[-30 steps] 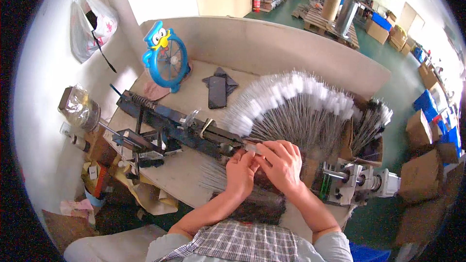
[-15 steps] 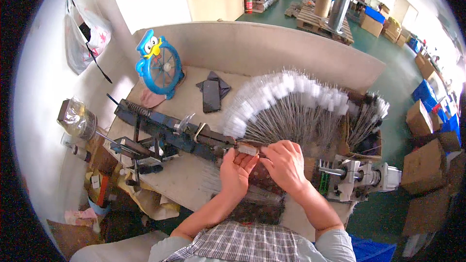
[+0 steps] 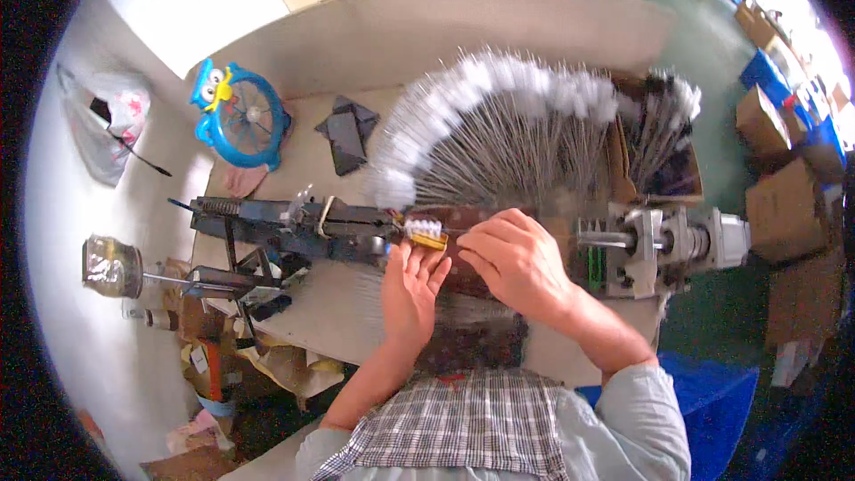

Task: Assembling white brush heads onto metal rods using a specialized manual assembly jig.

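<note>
My left hand is palm up with its fingers stretched out and apart. Its fingertips are just below a small white-bristled piece with a yellow strip, apparently touching it. That piece sits at the right end of a long dark metal machine bar. To the right, my right hand is closed in a pinch on what looks like a thin wire, mostly hidden by the fingers. Behind both hands, a wide fan of wire-stemmed brushes with white bristles lies on the table.
On the right stands a metal spindle unit. A box of dark-tipped brushes is behind it. A blue toy-shaped fan and a phone lie far left. A jar on a rod juts out at left.
The view has tilted down and shifted. My right hand has drawn away to the right from the white piece, and my left fingers have opened out beneath it.
</note>
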`<action>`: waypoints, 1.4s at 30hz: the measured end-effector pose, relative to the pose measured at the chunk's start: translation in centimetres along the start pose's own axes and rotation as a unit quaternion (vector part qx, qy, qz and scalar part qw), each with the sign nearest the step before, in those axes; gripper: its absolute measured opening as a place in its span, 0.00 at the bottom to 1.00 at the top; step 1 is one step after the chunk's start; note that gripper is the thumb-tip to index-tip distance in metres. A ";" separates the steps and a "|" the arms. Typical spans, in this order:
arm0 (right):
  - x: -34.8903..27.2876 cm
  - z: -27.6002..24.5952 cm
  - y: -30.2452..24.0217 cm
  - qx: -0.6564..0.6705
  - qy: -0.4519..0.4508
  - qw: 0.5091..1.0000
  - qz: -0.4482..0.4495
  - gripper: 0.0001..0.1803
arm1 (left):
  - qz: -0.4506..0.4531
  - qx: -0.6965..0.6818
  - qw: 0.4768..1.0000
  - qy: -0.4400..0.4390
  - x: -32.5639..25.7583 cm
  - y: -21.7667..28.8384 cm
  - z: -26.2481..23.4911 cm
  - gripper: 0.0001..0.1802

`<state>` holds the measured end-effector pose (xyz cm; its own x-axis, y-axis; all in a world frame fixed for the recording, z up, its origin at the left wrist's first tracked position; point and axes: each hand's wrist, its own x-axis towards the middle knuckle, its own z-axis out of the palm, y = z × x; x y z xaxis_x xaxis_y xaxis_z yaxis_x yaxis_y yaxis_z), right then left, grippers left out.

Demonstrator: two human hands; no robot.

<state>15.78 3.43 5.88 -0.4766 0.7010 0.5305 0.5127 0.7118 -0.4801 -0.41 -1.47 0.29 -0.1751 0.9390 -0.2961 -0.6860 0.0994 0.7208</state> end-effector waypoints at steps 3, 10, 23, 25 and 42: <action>-3.1 0.3 -0.4 0.016 -0.100 0.990 0.100 0.08 | 0.001 0.052 0.999 -0.013 -2.1 0.6 -2.2 0.28; -9.3 4.1 2.5 -0.056 -0.326 0.933 0.143 0.07 | 0.071 0.008 0.975 0.212 -3.2 4.7 -15.9 0.14; -6.2 1.6 1.4 -0.092 -0.346 0.918 0.169 0.08 | 0.196 0.013 0.851 0.486 -5.3 16.1 -36.6 0.25; -5.9 1.2 1.4 -0.105 -0.347 0.916 0.171 0.08 | 0.271 0.032 0.811 0.518 -4.2 13.2 -30.7 0.20; -9.0 1.4 2.3 -0.104 -0.253 0.949 0.155 0.15 | -0.143 -0.118 0.980 -0.069 -2.8 2.8 3.0 0.16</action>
<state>20.31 -1.16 -0.98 -0.5352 0.8437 -0.0414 0.7886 0.4815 -0.3823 0.28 -2.86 5.01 0.1336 0.9213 -0.3651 -0.8404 0.3005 0.4509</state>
